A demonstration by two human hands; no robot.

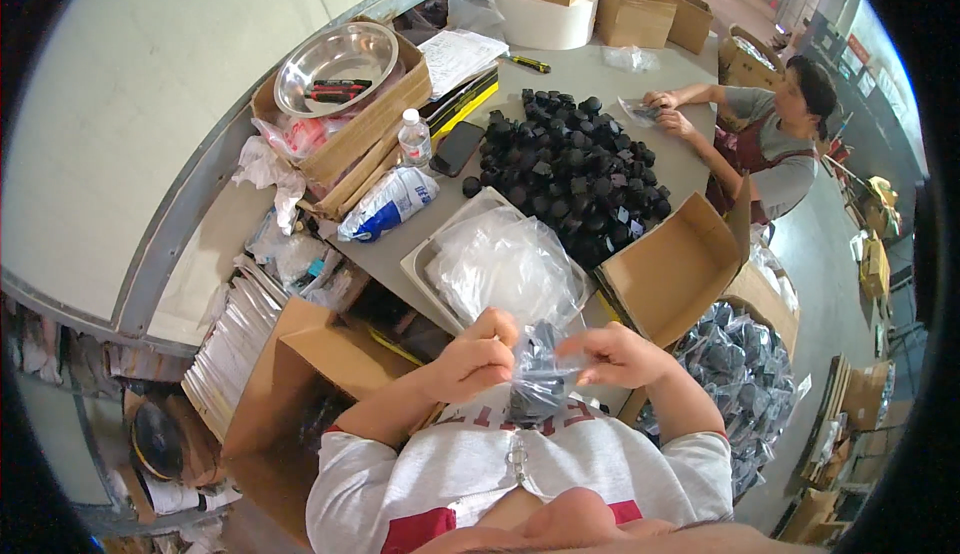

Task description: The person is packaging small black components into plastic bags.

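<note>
In front of my chest is a clear plastic bag (540, 386) with a dark part inside. My left hand (478, 356) is closed on the bag's left edge. On the other side, the bent fingers of my right hand (622, 356) pinch its upper right edge. Just beyond my hands, a white tray (425, 276) holds a heap of empty clear bags (505, 266). Farther out on the grey table (560, 66) lies a big pile of small black plastic parts (575, 169).
An open cardboard box (680, 269) is at the right table edge, above many bagged black parts (735, 384). Another open box (270, 404) stands at lower left. A phone (458, 149), bottle (414, 139) and blue-white pack (388, 204) lie left. A co-worker (775, 144) handles a bag across the table.
</note>
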